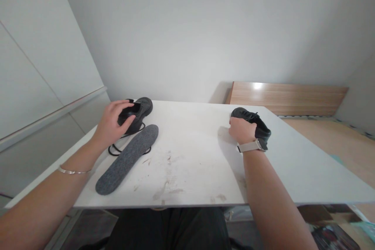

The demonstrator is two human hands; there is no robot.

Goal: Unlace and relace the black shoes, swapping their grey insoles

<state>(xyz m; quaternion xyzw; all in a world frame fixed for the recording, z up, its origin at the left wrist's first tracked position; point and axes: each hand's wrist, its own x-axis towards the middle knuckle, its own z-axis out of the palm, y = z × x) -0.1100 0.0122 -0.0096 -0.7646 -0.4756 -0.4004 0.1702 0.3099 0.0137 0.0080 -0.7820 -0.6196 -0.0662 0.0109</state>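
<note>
A black shoe [137, 115] rests at the table's back left, its toe pointing away from me. My left hand [115, 120] curves over its heel end, thumb on one side and fingers on the other. Black laces [113, 149] loop out on the table beside it. In front lies a grey felt insole [127, 160], slanted and partly covering a lace loop. On the right, my right hand [242, 129] is closed against the side of a second, laced black shoe [263, 125]; its fingertips are hidden.
The white table [193, 144] has brown smudges and crumbs near its front edge. A pale wall stands behind it and a white cabinet [49, 66] at the left. To the right are a wooden headboard [287, 97] and bed boards. Boxes sit low at the right.
</note>
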